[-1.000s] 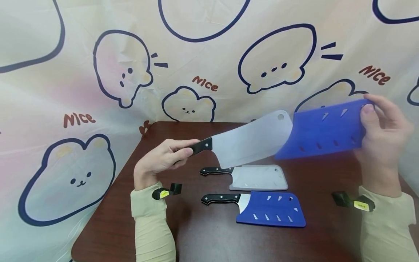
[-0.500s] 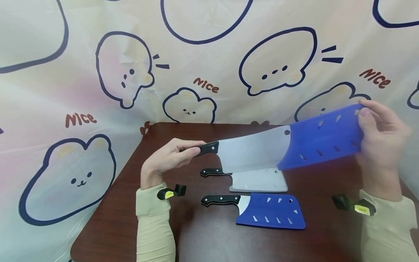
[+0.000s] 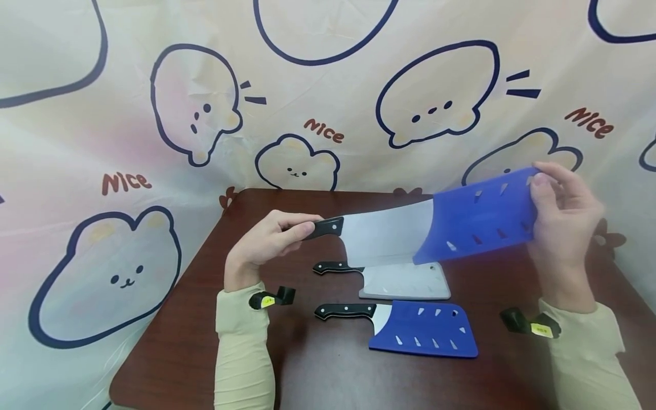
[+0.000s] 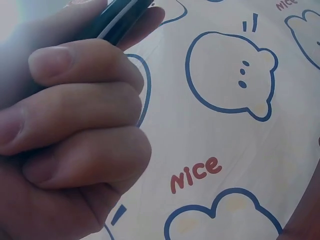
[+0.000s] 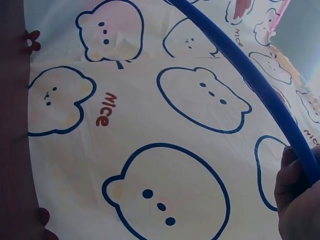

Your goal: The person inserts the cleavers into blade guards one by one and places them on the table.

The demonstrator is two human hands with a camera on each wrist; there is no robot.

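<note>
My left hand (image 3: 274, 238) grips the black handle of a cleaver (image 3: 386, 230), held up above the table with its blade pointing right. In the left wrist view the fingers (image 4: 85, 107) curl round that dark handle. Over the blade's far end sits a blue blade cover (image 3: 474, 222) with small slots, and the near part of the blade shows bare. My right hand (image 3: 566, 222) pinches the cover's right end between thumb and fingers. In the right wrist view the cover (image 5: 250, 75) appears edge-on as a thin blue band.
Below on the brown table (image 3: 318, 376) lie two more cleavers with black handles. One has a whitish cover (image 3: 405, 283), partly behind the raised cleaver; the nearer one wears a blue cover (image 3: 425, 330). A cartoon-printed cloth (image 3: 287, 97) hangs behind the table.
The blue cover has slid left over the blade, hiding the hole near its tip. My right hand has moved left with it; my left hand has shifted slightly right.
</note>
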